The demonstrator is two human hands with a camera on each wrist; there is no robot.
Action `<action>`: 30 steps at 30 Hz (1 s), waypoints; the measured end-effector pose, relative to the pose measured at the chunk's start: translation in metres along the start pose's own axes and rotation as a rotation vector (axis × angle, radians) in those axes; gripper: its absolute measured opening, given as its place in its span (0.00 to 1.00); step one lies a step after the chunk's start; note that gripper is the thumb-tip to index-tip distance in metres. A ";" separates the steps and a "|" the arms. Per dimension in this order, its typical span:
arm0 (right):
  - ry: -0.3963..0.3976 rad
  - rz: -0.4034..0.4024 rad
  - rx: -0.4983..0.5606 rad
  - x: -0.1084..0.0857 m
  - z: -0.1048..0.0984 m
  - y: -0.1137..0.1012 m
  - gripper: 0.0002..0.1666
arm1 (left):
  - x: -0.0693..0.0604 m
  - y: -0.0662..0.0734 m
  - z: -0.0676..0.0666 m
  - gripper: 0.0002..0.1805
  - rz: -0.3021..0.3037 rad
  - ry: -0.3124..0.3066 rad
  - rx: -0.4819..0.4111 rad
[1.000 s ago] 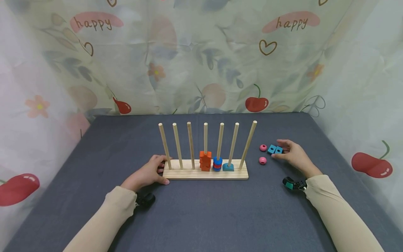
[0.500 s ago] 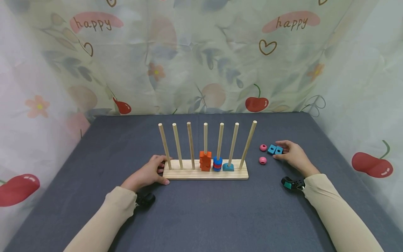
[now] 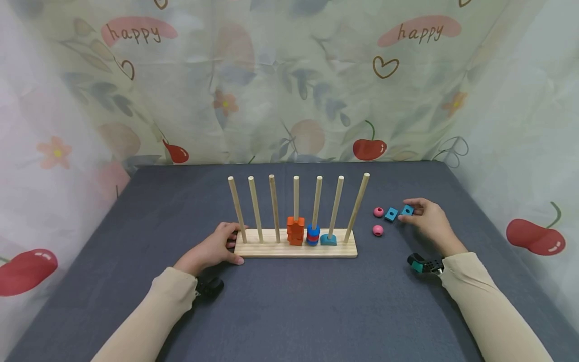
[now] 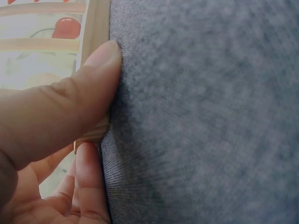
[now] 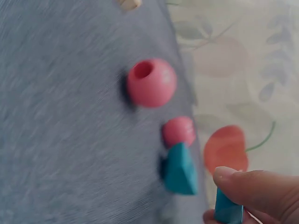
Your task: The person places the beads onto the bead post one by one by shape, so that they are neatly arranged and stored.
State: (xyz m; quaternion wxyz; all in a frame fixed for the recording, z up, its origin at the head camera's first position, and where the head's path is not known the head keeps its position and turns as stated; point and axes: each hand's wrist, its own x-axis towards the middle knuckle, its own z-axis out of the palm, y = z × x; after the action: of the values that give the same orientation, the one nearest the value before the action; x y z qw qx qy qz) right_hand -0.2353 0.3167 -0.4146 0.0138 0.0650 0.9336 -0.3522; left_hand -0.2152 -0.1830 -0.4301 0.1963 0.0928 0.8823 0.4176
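Observation:
My left hand (image 3: 214, 247) grips the left end of a wooden peg board (image 3: 262, 250). In the left wrist view its thumb (image 4: 100, 70) presses along the board's front edge, with other fingers behind the end. My right hand (image 3: 431, 225) pinches a blue block (image 3: 408, 210) with a hole, on the right of the table; the right wrist view shows the held block (image 5: 227, 208) partly hidden by the thumb. A second blue block (image 3: 391, 214) lies just left of it, apart from the hand. Two pink beads (image 3: 378, 212) lie further left.
Several upright pegs rise from the board. Stacked orange pieces (image 3: 295, 231), blue and red discs (image 3: 312, 235) and a blue half-round piece (image 3: 328, 240) sit on three of them. A grey cloth (image 3: 289, 306) covers the table, and a patterned curtain (image 3: 271, 100) hangs behind.
The right hand has pulled one blue block away from the other, up and to the right, so a gap separates them. The left hand and the peg board stay in place.

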 end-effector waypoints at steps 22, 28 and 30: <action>-0.002 -0.158 0.298 -0.042 -0.010 -0.083 0.38 | 0.000 -0.001 0.000 0.46 0.016 0.002 -0.005; -0.086 -0.207 0.482 -0.047 -0.006 -0.093 0.34 | 0.001 -0.001 0.001 0.46 0.012 0.007 -0.003; -0.120 -0.227 0.554 -0.049 -0.005 -0.096 0.31 | 0.001 -0.001 0.001 0.46 0.007 0.009 -0.007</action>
State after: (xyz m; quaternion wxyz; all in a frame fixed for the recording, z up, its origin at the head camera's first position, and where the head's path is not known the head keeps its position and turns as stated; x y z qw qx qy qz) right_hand -0.1995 0.2431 -0.3449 0.0112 -0.0594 0.8008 -0.5958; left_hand -0.2157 -0.1829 -0.4316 0.1912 0.0932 0.8815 0.4216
